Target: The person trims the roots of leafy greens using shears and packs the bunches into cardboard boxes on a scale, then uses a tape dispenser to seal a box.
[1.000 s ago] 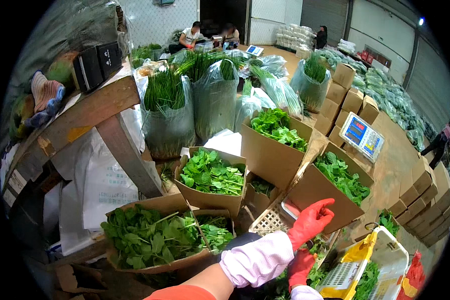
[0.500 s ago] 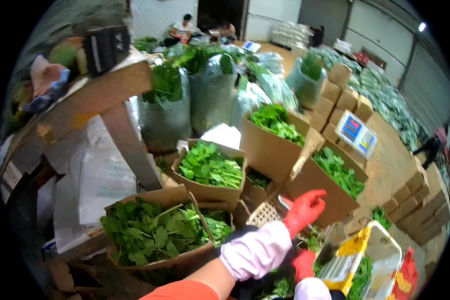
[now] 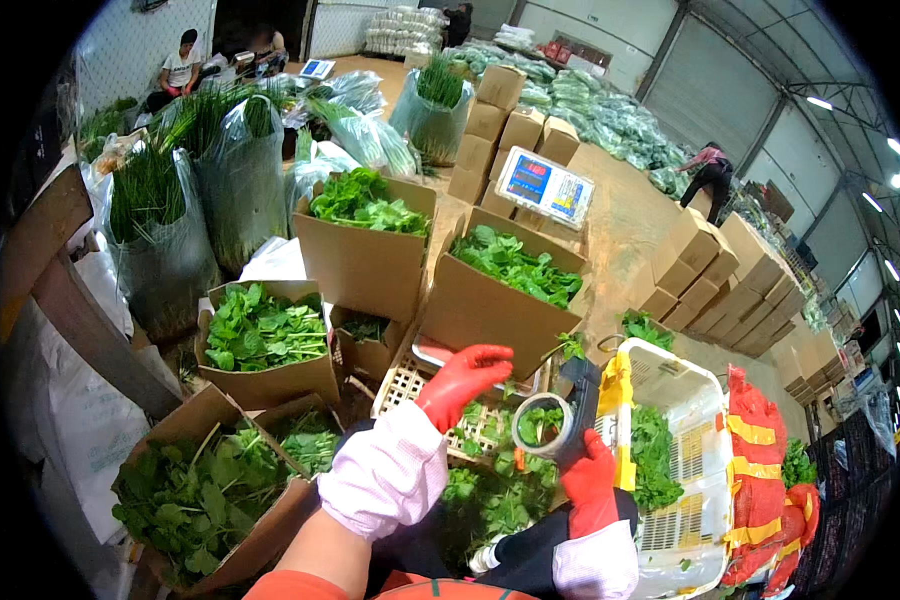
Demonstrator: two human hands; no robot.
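Observation:
My right hand [image 3: 592,482], in a red glove, grips a hand-held tape dispenser [image 3: 580,385] with a large roll of tape on its left side. It is raised over loose leafy greens [image 3: 495,500] by my legs. My left hand [image 3: 467,383], also red-gloved, holds nothing; its fingers stretch to the right, apart from the dispenser. Beyond that hand stands a cardboard box [image 3: 485,315] filled with greens. A beige plastic crate [image 3: 400,385] lies under and beside the left hand. Close to my right hand is a white and yellow basket [image 3: 690,520] with greens inside.
More open boxes of greens [image 3: 265,375] stand at the left. A digital scale [image 3: 545,187] sits behind the boxes. Tall clear bags of green stalks [image 3: 155,260] are at the far left. Stacked cartons [image 3: 705,265] and red mesh sacks [image 3: 755,460] are at the right. Other people are farther back.
The view has swung right, so the boxes appear farther left. My right hand, low and partly hidden before, now shows with the tape dispenser in it. My left hand still holds nothing.

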